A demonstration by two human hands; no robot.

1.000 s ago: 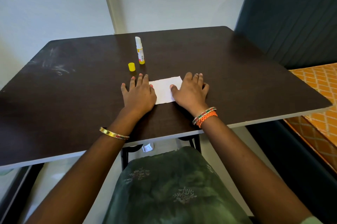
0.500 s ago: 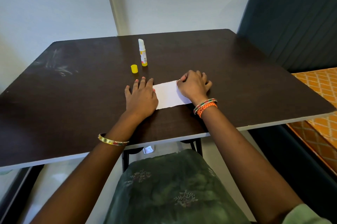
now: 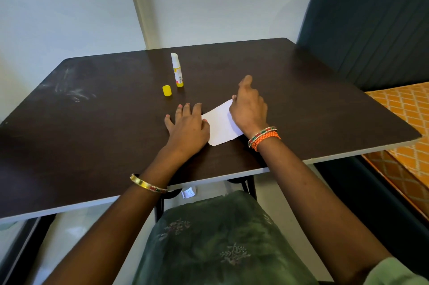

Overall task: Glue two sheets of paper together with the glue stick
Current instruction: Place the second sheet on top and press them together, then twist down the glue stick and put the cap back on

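The left hand (image 3: 185, 128) lies flat, fingers straight, pressing the white paper's (image 3: 220, 125) left edge; the right hand (image 3: 249, 108) pinches its far right corner. Beyond the paper on the dark worktop (image 3: 92, 136) stands the uncapped glue stick (image 3: 177, 70), label unreadable, its yellow cap (image 3: 167, 90) just left.

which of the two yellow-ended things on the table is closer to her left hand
The loose yellow cap, short and sitting apart, is nearer the left hand than the tall uncapped glue stick behind it.

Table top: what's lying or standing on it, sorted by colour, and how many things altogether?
White: 1, the paper, held down by the left hand and lifted at its far end by the right hand
Yellow: 1, the cap
White and yellow: 1, the open glue stick, standing upright
Total: 3 on the table
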